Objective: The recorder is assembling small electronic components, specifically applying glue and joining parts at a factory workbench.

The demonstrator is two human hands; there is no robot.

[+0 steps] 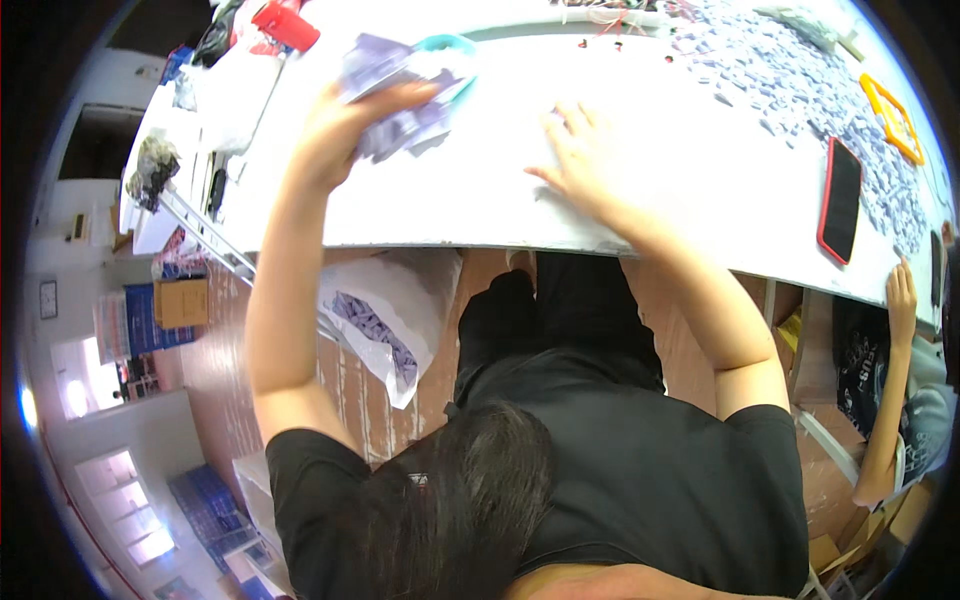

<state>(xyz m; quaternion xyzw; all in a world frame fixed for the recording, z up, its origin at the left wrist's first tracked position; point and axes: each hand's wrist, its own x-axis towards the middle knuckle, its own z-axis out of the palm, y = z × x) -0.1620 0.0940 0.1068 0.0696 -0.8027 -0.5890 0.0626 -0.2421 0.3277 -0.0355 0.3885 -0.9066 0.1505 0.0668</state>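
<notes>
My left hand (340,125) is closed round a bunch of pale lilac, flat, soft-looking pieces (400,130), raised over the white table's left part. Some of the bunch is smeared by motion, so its exact kind is unclear. Right behind it shows a light-blue round rim (462,45), perhaps of a bowl, partly covered by the bunch; I cannot tell whether they touch. My right hand (580,155) lies over the middle of the white table (510,190), palm down, fingers spread, holding nothing.
Many small pale grey-blue pieces (770,75) spread across the far right. Near them lie a red-edged phone (840,200) and an orange frame (892,118). A white bag (420,300) with lilac pieces stands below the table edge. Another person's hand (901,290) rests at the right edge.
</notes>
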